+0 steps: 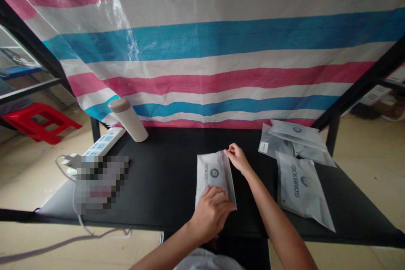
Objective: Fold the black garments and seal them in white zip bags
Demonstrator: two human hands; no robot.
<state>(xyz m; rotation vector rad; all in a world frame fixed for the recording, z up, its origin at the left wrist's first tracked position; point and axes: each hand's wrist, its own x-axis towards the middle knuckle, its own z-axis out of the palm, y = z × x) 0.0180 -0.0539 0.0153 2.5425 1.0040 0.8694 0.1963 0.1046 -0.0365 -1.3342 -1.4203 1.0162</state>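
Note:
A frosted white plastic pouch (214, 173) with dark lettering and a round logo lies on the black table (158, 177), near its front middle. My left hand (213, 213) rests over the pouch's near end, its fingers bent together on the plastic at the near right corner. At the far right corner, my right hand (236, 156) pinches the pouch's edge between thumb and fingers. What is inside the pouch cannot be made out.
Several similar pouches (303, 190) lie at the table's right. A white bottle (129, 120) stands at the back left beside a power strip (104, 143) with a cable. A blurred-out object (103, 183) lies nearby. A striped sheet (202, 50) hangs behind; a red stool (41, 122) stands left.

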